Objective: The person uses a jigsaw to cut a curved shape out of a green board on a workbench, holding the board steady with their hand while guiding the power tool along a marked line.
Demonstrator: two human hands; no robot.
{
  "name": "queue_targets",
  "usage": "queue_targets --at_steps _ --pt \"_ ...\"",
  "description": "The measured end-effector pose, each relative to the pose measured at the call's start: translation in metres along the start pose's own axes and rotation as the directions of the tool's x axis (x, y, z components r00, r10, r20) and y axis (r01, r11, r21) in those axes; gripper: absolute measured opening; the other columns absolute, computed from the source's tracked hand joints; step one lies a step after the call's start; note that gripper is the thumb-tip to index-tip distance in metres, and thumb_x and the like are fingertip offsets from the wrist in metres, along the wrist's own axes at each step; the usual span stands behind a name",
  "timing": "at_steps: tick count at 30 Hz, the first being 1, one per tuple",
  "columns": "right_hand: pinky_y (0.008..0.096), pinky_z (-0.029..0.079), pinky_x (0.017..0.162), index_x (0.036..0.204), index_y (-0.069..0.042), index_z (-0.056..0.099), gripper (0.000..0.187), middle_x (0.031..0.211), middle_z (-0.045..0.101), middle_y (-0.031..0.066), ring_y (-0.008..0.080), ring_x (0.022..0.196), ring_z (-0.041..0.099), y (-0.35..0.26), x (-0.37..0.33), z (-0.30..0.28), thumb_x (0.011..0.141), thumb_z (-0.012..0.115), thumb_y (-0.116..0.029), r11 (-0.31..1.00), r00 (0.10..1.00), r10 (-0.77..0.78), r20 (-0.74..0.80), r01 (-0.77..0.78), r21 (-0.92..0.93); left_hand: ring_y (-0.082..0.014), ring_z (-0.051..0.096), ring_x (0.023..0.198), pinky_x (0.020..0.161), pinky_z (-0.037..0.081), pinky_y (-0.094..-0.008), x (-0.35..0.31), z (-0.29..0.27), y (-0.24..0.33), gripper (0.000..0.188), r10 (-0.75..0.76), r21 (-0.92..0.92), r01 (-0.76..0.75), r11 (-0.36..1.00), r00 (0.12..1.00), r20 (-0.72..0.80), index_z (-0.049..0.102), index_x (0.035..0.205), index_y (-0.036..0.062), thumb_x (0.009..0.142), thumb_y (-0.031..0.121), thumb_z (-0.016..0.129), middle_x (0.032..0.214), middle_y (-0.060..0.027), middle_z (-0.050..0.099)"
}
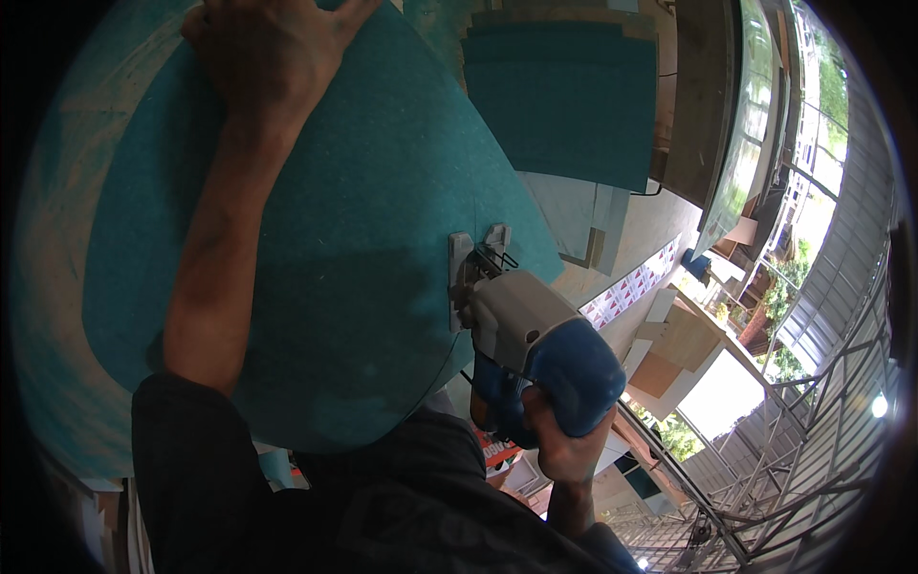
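A blue and grey jigsaw (535, 316) stands on a green board (335, 239) near its right edge, its metal shoe against the board's face. My right hand (569, 440) is wrapped round the jigsaw's blue handle. A thin curved line, a cut or a mark, runs from the shoe down toward the board's lower edge. The blade itself is hidden. At the board's far side rests my left hand (273, 57), thumb spread away from the fingers, which the top of the picture partly cuts off. Nothing shows in it.
More green boards (559, 115) lie stacked at the far right. Beneath the board on the left is a green-smeared wooden surface (72, 220). Light and brown panels (669, 359) stand farther right. My dark-clothed body is close to the board's near edge.
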State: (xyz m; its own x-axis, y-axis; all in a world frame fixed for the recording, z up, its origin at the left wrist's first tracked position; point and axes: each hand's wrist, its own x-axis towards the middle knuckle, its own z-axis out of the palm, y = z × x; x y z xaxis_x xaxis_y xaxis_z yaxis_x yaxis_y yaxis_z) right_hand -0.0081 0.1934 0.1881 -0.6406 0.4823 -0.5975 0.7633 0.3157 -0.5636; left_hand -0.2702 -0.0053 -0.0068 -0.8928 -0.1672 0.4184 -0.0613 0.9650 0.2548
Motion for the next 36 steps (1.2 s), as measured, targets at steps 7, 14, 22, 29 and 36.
queue_targets --at_steps 7,14,22,29,36 --pt "0.0261 0.052 0.066 0.102 0.002 0.071 0.016 0.083 0.073 0.0044 0.01 0.072 0.067 0.003 0.0 0.0 0.087 0.075 -0.003 0.999 1.0 -0.031 -0.001 0.031 -0.006 -0.028 0.054 0.098 0.089 0.043 -0.0456 0.0 0.006 -0.007 0.052 0.044 -0.021 -0.044 0.999 0.999 0.0 0.061 0.1 0.0045 0.072 0.037 0.091 0.101 -0.0117 0.054" --pt "0.0255 0.047 0.055 0.103 0.003 0.065 0.019 0.075 0.066 0.0043 0.0106 0.06 0.061 0.006 0.001 0.002 0.087 0.074 0.001 0.997 0.997 -0.074 -0.004 0.074 -0.019 -0.0281 0.054 0.097 0.088 0.043 -0.0459 -0.001 0.01 -0.008 0.051 0.051 -0.03 -0.052 0.998 0.999 -0.007 0.061 0.098 0.0048 0.072 0.037 0.091 0.1 -0.0115 0.054" --pt "0.0263 0.048 0.055 0.107 0.003 0.063 0.022 0.078 0.066 0.0056 0.0117 0.06 0.061 0.007 0.001 0.002 0.087 0.073 0.003 0.998 0.998 -0.069 -0.01 0.069 -0.001 -0.0268 0.053 0.097 0.09 0.043 -0.0455 -0.001 0.002 0.006 0.05 0.025 -0.014 -0.025 1.0 1.0 -0.005 0.062 0.1 0.0047 0.075 0.039 0.089 0.101 -0.0111 0.054" --pt "0.0279 0.055 0.077 0.104 0.001 0.074 0.017 0.092 0.076 0.0056 0.0115 0.083 0.071 0.0 0.001 0.002 0.087 0.076 -0.004 1.0 1.0 0.001 -0.022 0.0 0.032 -0.0269 0.052 0.098 0.091 0.042 -0.0453 0.001 0.002 0.006 0.051 0.016 -0.049 -0.014 0.999 0.999 0.03 0.062 0.1 0.0049 0.076 0.04 0.089 0.101 -0.0112 0.053" --pt "0.0287 0.055 0.078 0.104 0.002 0.074 0.018 0.092 0.077 0.007 0.0128 0.084 0.072 -0.001 -0.002 0.003 0.087 0.076 -0.004 1.0 0.999 0.001 -0.032 -0.001 0.008 -0.0267 0.052 0.097 0.09 0.042 -0.045 -0.001 0.0 0.007 0.051 0.019 -0.037 -0.018 0.999 1.0 0.021 0.061 0.099 0.0053 0.076 0.041 0.088 0.1 -0.0111 0.053"
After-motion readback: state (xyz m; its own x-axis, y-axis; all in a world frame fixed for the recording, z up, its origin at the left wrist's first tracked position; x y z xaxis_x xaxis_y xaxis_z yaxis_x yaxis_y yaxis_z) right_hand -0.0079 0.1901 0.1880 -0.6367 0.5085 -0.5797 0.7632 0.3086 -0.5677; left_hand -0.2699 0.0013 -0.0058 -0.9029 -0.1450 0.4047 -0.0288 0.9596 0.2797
